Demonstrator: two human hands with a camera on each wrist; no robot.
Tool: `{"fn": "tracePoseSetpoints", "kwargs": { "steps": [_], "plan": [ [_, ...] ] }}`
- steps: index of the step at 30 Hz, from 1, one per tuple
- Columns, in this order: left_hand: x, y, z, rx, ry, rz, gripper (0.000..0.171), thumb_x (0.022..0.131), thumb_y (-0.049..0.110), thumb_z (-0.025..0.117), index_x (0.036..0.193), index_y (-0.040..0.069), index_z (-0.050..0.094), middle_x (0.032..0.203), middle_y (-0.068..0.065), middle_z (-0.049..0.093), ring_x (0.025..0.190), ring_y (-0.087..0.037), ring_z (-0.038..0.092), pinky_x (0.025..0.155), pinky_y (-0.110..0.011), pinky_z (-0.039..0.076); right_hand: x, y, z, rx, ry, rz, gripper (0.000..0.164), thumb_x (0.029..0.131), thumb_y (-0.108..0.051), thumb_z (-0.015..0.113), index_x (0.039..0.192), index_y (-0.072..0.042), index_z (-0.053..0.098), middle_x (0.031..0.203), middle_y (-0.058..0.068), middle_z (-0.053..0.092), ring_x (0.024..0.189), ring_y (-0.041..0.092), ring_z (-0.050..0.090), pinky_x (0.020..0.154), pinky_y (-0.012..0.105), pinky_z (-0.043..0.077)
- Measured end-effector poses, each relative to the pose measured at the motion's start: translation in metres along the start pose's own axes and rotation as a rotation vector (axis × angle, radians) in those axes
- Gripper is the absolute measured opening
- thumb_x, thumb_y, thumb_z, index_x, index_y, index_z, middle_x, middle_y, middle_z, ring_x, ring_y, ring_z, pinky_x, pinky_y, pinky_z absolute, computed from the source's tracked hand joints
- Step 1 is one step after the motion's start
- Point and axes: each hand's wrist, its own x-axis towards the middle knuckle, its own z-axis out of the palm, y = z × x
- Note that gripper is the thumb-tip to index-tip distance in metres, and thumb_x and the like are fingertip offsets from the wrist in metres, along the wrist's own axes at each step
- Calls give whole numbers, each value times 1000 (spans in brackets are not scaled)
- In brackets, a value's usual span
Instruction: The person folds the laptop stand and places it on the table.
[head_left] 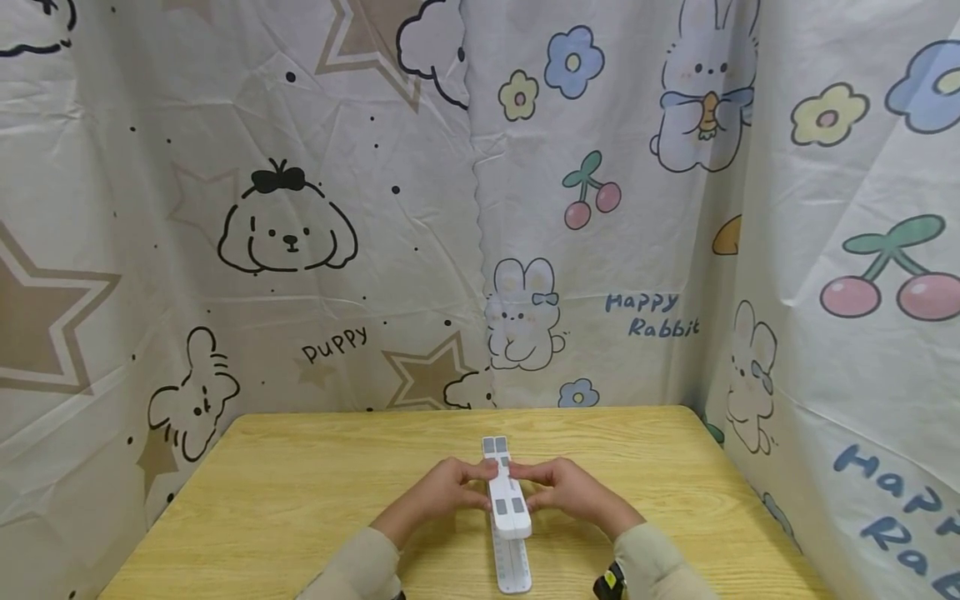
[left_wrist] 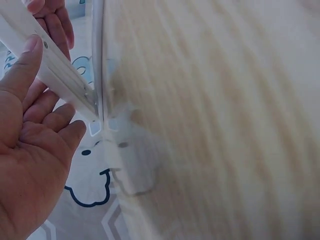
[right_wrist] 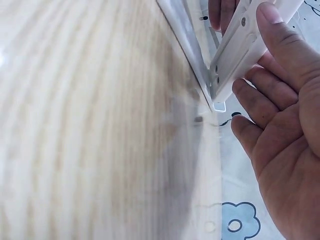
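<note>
A white folding laptop stand (head_left: 513, 523) with grey pads stands on the table, in a narrow, closed-up form. Its upper arm is tilted up from the long base bar (head_left: 512, 567), and the two join at the far end. From the left, my left hand (head_left: 442, 490) grips the upper arm, thumb along its side and fingers beneath. My right hand (head_left: 570, 492) holds the same arm from the opposite side in a like way. Both wrist views show the raised arm meeting the base at a narrow angle, in the left wrist view beside the thumb (left_wrist: 25, 67).
The wood-grain table (head_left: 315, 500) has a glossy surface. Printed cloth curtains (head_left: 420, 233) hang behind it and along both sides. A small black and yellow object (head_left: 609, 581) shows at the right sleeve.
</note>
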Motion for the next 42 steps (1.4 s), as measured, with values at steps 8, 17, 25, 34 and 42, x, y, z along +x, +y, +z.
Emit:
{"fn": "tracePoseSetpoints", "kwargs": {
  "steps": [8,17,25,34,42],
  "plan": [
    [-2,0,7,73,5,9,58,76,21,88,130,9,69,150,-5,52,143,-24,47,118,-45,36,-4,1,6,-53,-1,-3,59,81,-24,85,136,-18,66,152,-2,51,144,31,45,115,50,39],
    [-2,3,13,168,12,16,58,72,18,89,126,8,72,146,-4,57,142,-25,48,118,-43,37,-8,5,11,-116,2,-4,64,78,-24,87,138,-16,65,153,-3,51,143,31,47,114,47,42],
    [-3,3,18,244,17,35,54,70,15,91,120,6,74,143,-4,60,141,-27,49,117,-42,39,-10,6,17,-250,7,-53,64,78,-21,87,136,-11,66,152,-1,52,143,46,41,118,60,30],
    [-1,4,22,355,14,29,54,69,14,92,120,8,74,142,-1,61,141,-23,50,115,-39,42,-12,-4,21,-465,-1,-113,64,78,-21,87,136,-8,66,150,4,56,141,45,45,119,58,31],
    [0,3,26,502,21,68,55,67,22,93,118,14,76,141,-1,62,139,-24,52,118,-47,39,-11,-2,26,-541,4,-134,65,76,-24,88,136,-9,66,151,5,55,140,37,49,120,55,33]
  ]
}}
